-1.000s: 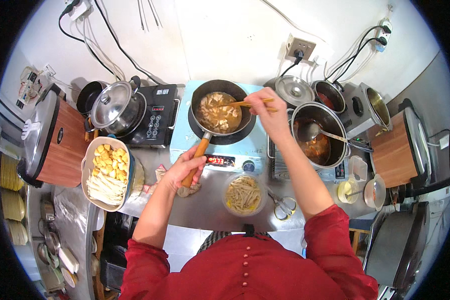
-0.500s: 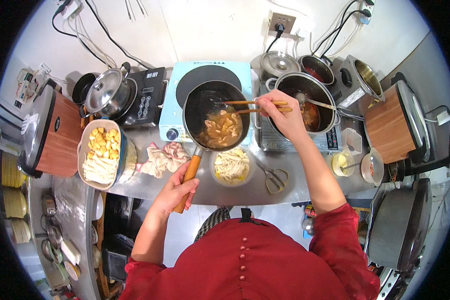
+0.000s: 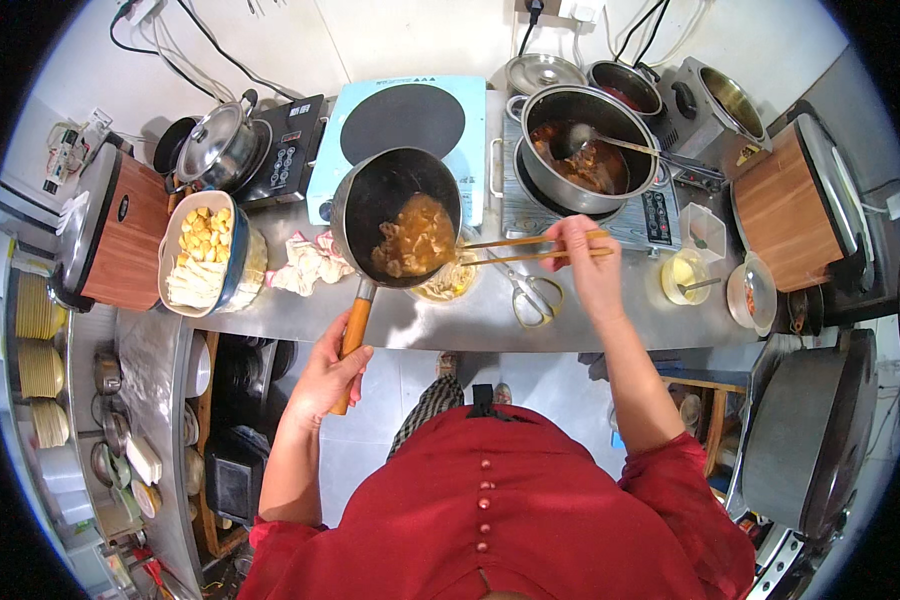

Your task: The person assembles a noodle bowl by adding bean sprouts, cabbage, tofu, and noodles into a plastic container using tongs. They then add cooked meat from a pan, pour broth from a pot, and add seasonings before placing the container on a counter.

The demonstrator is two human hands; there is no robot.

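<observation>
Dark-coated pan (image 3: 395, 190), head view: held up off the blue cooker (image 3: 403, 122), partly over the bowl (image 3: 465, 292) on the tabletop (image 3: 610, 312). Left hand (image 3: 325, 372): fingers wrapped round the wooden handle (image 3: 354, 335). Right hand (image 3: 582, 262): fingers pinching the chopsticks (image 3: 510, 241). Stew (image 3: 418, 235) looks cooked, I'd judge; a full portion is left in the pan, bowl contents mostly hidden.

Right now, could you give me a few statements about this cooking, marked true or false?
1. The left hand grips the pan's handle. True.
2. The right hand holds a spatula. False: it holds chopsticks.
3. A ladle rests in the pot. True.
4. The pan covers the whole dark disc. False: most of the disc shows bare.
5. The scissors lie on the counter. True.
</observation>
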